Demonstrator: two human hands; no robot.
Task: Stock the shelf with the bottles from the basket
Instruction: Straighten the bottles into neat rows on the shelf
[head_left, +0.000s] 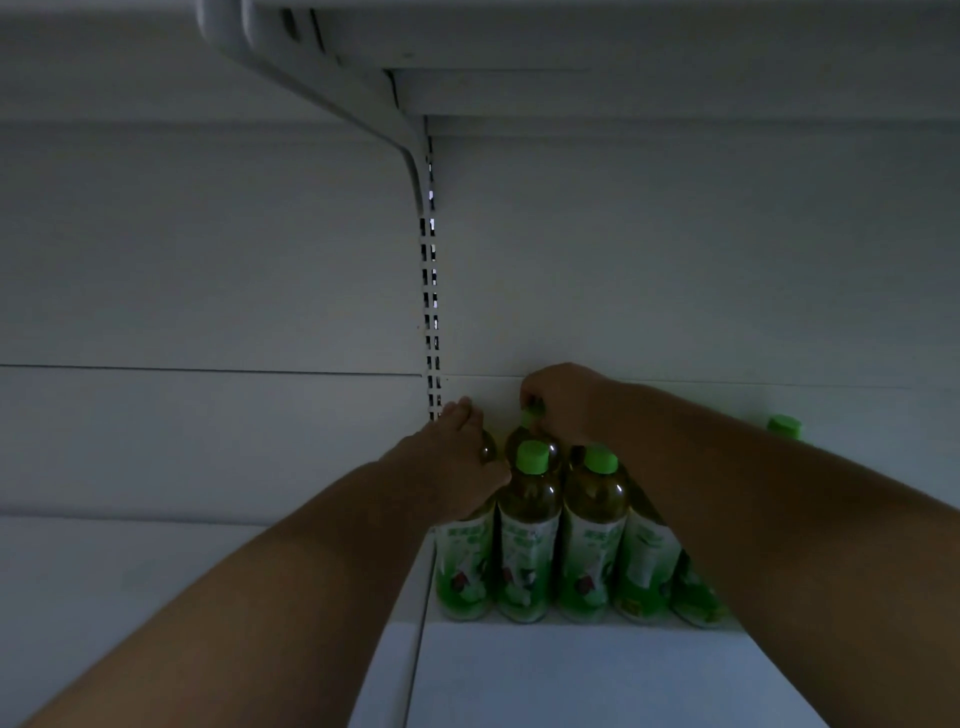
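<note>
With a green-capped, dark plastic bottle (525, 441) gripped under each hand's curled fingers, left hand (451, 457) and right hand (563, 397), both should be lowered upright against the white shelf (571, 670) back row.

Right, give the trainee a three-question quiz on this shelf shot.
1. True or false: both hands are on bottles at the back of the shelf.
2. Multiple choice: what colour are the caps on the front bottles? A red, B green, C white.
3. Fill the gap: the slotted upright stands to the ___ of the bottles.

Key
1. True: the left hand grips a back bottle by its top, and the right hand grips the capped top of another back bottle.
2. B, green.
3. Left.
</note>
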